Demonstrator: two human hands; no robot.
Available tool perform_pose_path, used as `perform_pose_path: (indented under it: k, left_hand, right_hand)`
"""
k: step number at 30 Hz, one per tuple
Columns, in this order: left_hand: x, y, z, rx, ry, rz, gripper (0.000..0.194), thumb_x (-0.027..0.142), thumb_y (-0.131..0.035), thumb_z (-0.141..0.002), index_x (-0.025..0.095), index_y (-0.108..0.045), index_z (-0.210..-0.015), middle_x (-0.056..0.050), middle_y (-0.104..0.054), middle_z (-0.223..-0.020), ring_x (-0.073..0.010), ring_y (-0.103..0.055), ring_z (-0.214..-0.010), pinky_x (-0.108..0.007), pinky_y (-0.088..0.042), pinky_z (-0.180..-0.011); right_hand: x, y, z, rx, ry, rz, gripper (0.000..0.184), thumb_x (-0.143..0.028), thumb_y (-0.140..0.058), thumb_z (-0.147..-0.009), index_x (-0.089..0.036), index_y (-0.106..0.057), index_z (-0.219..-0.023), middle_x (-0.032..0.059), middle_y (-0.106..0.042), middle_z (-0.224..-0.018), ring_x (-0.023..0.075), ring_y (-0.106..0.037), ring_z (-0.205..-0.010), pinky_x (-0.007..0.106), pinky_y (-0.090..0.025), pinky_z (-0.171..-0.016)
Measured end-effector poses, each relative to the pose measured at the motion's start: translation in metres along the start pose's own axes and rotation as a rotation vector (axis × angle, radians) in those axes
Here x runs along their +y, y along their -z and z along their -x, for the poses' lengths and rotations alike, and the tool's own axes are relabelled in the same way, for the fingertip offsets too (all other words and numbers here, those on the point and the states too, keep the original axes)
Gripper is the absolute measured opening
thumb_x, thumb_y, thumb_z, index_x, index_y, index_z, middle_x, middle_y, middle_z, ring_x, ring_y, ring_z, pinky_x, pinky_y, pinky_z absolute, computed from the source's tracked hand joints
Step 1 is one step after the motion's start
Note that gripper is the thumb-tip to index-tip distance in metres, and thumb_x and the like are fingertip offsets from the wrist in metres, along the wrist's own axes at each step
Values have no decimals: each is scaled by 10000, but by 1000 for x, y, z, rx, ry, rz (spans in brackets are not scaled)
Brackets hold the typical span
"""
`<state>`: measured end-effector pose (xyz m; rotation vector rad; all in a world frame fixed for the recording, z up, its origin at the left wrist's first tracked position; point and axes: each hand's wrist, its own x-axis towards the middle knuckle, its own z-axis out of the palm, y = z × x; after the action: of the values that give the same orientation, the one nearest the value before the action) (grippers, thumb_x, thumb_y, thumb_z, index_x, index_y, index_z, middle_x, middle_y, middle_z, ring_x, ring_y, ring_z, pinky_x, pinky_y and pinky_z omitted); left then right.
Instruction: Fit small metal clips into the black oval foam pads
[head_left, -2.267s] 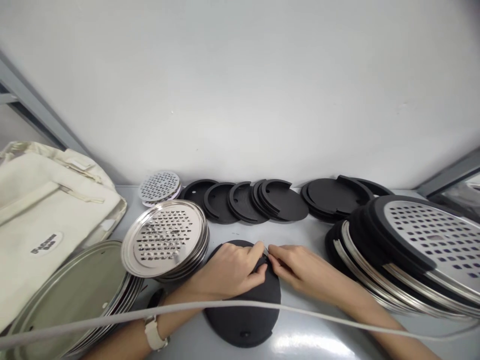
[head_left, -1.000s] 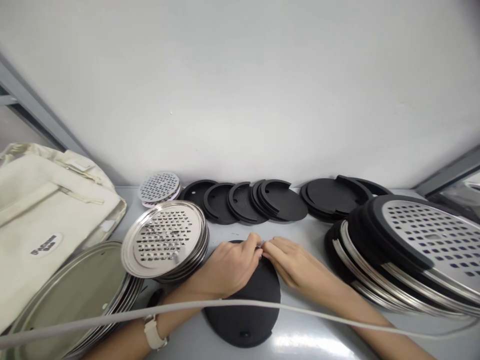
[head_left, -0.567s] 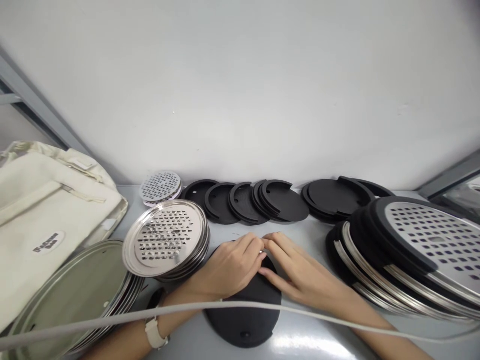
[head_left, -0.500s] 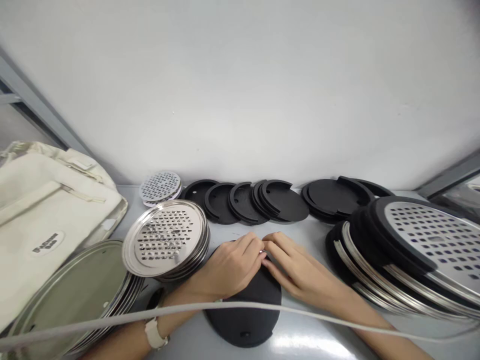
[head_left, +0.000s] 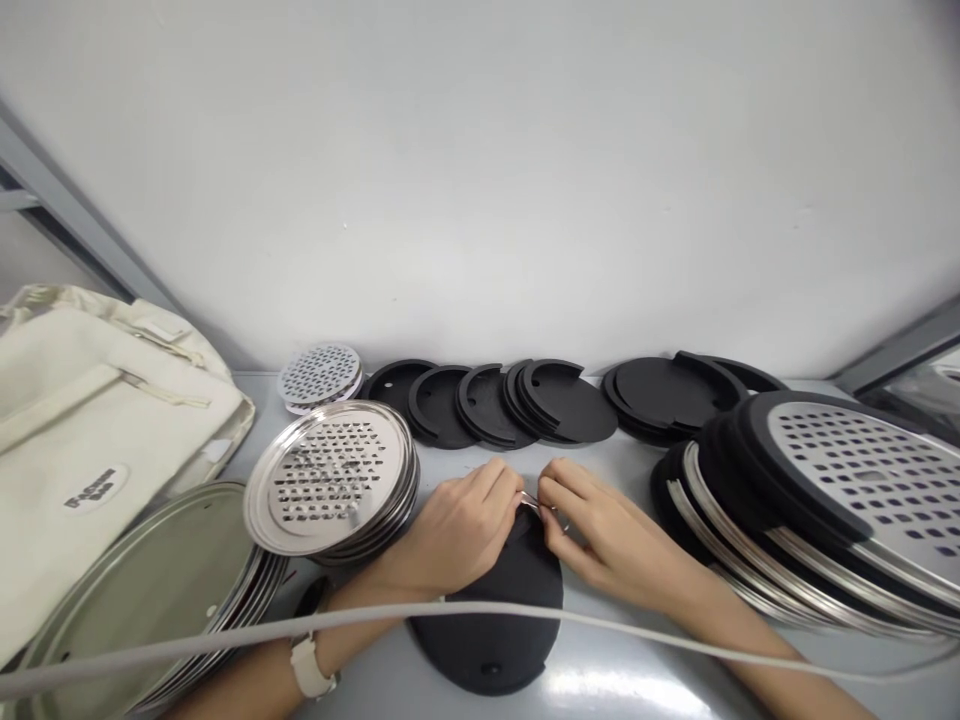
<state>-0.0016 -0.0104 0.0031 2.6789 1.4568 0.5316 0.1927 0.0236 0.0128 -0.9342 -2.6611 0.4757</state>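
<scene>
- Left hand (head_left: 459, 525): fingertips pinched on one end of thin metal piece (head_left: 530, 500).
- Right hand (head_left: 604, 530): fingertips closed on its other end.
- Metal piece: between the hands, over far edge of black disc (head_left: 487, 655); contact with disc unclear.
- Disc: flat on table (head_left: 637, 472), near grater stack (head_left: 330, 475).
- White cable (head_left: 517, 607) crosses above disc.

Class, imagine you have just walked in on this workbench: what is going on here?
A person's left hand and right hand meet over the far edge of a black disc on the grey table. Their fingers hold a thin, shiny metal piece between them; its full shape is hidden. A stack of perforated metal discs sits to the left, and more black discs lie along the wall.
</scene>
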Motion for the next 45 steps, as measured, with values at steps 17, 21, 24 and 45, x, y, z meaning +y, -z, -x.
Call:
perform_pose_path:
  k: [17, 21, 24, 45]
  left_hand:
    - [1, 0, 0, -71, 44, 24, 168, 214, -322, -955, 194, -477, -1014, -24, -545, -890, -177, -572, -774, -296, -463, -642]
    - [0, 1, 0, -27, 20, 50, 268, 137, -338, -920, 193, -438, -1161, -57, -546, -1056, -180, -581, -900, -286, -492, -704]
    - [1, 3, 0, 10, -37, 122, 323, 97, -356, -885, 190, -432, -1185, -71, -542, -1120, -183, -557, -1011, -295, -491, -823]
    - [2, 3, 0, -28, -111, 230, 355, 176, -467, -872, 172, -427, -1225, -76, -599, -1077, -208, -559, -1000, -352, -457, -883]
  right_hand:
    - [-1, -1, 0, -106, -22, -23, 214, -193, -351, -954, -181, -464, -772, 34, -510, -812, 146, -490, -718, 275, -401, -669]
    - [-1, 0, 1, -132, -15, -32, 202, -194, -367, -949, -180, -478, -780, 30, -526, -812, 139, -505, -711, 266, -408, -676]
    - [0, 1, 2, -146, -19, -39, 200, -193, -369, -947, -177, -494, -791, 30, -539, -805, 138, -515, -704, 259, -408, -667]
    - [-5, 4, 2, -134, -24, -101, 138, -152, -414, -913, -162, -533, -845, 37, -591, -803, 138, -531, -698, 247, -396, -649]
